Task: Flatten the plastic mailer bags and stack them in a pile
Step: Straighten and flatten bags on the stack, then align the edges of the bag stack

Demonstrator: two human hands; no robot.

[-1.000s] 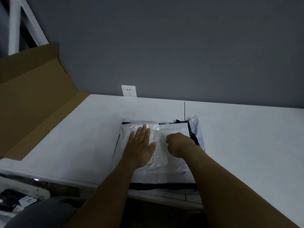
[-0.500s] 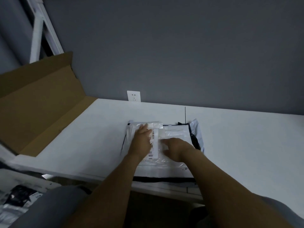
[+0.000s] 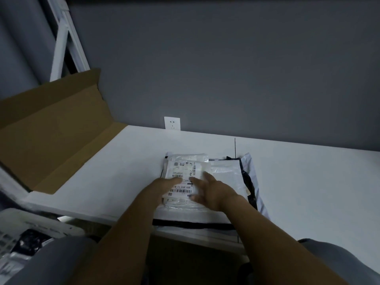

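Nearest, low on the left: a pale tray below bench level holding dark and light packets, too dim to identify. Grey-clad knees on either side, and both bare forearms reach forward over the near edge of the bench.

Near edge, about mid-bench: the pile of mailer bags. The lower bags are white with black borders. One black strip runs along the near edge and another down the pile's right side, with a pale bag corner sticking out beyond it.

The top mailer bag is clear or white plastic with a printed barcode label facing up. It lies on the left half of the pile.

The left hand lies over this bag's near left corner, fingers stretched out roughly flat across the label. It is motion-blurred, and I cannot tell if the thumb tucks under the edge. The right hand rests on the bag's right side with its fingers splayed wide and straight. It presses down and grips nothing.

Left end of the bench: an opened brown cardboard box, flaps up, its far corner against the wall.

A thin dark seam runs from the far edge toward the pile.

Far edge: a white wall socket sits just above the bench top on the grey wall. A white frame leans behind the box in the upper left.
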